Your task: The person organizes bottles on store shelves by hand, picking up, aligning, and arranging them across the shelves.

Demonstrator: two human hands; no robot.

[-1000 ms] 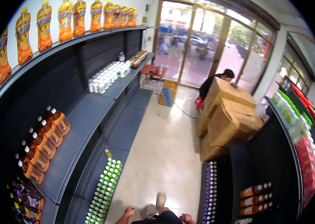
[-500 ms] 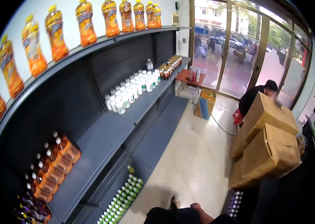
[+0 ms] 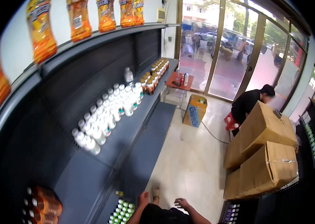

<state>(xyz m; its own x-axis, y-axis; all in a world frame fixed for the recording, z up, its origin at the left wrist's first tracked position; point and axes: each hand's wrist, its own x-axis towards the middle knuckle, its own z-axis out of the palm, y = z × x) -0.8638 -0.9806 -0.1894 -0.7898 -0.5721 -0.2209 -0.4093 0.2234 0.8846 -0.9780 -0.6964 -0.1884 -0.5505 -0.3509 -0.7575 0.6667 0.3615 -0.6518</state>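
Low in the view, my left hand [image 3: 143,198] hangs beside the lower shelf, its fingers curled; whether it holds anything is too small to tell. My right hand [image 3: 181,203] is over the floor with its fingers apart and holds nothing. Nearest to my left hand are green bottles with white caps [image 3: 122,212] on the bottom shelf. White bottles [image 3: 107,114] stand in rows on the middle shelf at the left, with brown bottles [image 3: 155,76] farther along.
Large cardboard boxes [image 3: 260,134] are stacked at the right. Behind them a person [image 3: 247,106] sits on a red stool [image 3: 231,121]. An open carton [image 3: 194,111] and a small red table [image 3: 179,81] stand near the glass doors, with a cable on the floor.
The view has moved forward along the aisle; the white bottles and cardboard boxes look nearer. My left hand, out of sight half a second ago, shows again.
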